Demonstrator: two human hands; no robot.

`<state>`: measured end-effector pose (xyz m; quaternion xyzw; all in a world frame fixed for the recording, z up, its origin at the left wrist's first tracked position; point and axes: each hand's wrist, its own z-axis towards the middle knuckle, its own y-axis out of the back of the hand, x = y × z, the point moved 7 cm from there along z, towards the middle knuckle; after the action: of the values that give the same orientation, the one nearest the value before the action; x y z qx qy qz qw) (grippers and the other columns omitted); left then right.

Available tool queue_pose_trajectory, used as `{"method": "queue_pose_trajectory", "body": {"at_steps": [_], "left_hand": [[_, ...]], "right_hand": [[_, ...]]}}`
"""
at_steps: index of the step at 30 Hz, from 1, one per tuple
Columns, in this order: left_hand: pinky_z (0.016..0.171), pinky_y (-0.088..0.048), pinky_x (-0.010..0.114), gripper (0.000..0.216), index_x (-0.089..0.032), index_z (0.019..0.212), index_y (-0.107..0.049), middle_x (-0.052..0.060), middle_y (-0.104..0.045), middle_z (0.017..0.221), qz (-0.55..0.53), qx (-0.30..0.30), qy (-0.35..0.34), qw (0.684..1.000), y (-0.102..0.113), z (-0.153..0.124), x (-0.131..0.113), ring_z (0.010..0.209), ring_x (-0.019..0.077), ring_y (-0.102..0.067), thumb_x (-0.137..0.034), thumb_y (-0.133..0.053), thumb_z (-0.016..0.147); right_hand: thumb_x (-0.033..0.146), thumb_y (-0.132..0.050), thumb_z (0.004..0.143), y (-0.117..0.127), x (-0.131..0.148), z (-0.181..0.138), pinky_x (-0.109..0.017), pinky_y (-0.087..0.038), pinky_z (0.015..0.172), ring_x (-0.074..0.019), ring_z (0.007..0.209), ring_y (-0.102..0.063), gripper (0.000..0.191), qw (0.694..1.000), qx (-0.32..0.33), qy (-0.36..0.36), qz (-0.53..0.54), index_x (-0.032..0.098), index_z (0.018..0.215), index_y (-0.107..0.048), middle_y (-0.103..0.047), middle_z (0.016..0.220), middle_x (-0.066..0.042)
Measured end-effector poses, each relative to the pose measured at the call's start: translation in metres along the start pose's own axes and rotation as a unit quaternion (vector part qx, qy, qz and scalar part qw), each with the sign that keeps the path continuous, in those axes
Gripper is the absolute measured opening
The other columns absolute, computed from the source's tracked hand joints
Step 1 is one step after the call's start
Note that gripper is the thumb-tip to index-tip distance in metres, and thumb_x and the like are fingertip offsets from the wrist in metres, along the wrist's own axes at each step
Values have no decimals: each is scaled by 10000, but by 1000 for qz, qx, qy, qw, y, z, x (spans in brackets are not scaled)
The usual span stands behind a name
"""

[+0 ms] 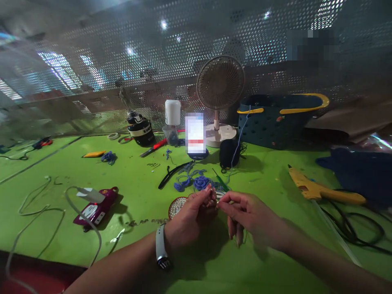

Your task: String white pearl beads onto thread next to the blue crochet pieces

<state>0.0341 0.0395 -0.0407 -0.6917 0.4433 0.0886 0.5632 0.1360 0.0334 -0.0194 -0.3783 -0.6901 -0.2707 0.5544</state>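
Observation:
Both hands meet over the green table, fingertips close together. My left hand (196, 208), with a watch (162, 249) on its wrist, is closed in a pinch on something too small to make out. Beside it my right hand (249, 212) pinches with thumb and index finger; what it holds is also too small to name. Partly behind my left hand sits a round red-rimmed dish of white beads (177, 206). Just beyond the fingers lie purple crochet pieces (200, 182) and a green-handled tool (221, 180).
A phone (195, 132) stands before a fan (219, 130). Nearby are a dark yarn ball (229, 154), a basket (269, 126) and a black bottle (141, 128). A yellow glue gun (321, 190) lies right, a purple power bank-like device (98, 210) with white cable left.

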Motion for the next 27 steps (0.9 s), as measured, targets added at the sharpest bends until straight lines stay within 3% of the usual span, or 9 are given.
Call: {"method": "queue_pose_trajectory", "body": {"at_steps": [27], "left_hand": [[647,-458,197,167,-140,777,-676,9,-659,747,11,-9,-39,999,9,2,-4,656,87,-585,-264,-779,734]], "right_hand": [[450,-591,854,5,3,-2,-180,-438,364,-82,350,-513,275,999,-33,2,-31,178,878,-562,-562,468,65]]}}
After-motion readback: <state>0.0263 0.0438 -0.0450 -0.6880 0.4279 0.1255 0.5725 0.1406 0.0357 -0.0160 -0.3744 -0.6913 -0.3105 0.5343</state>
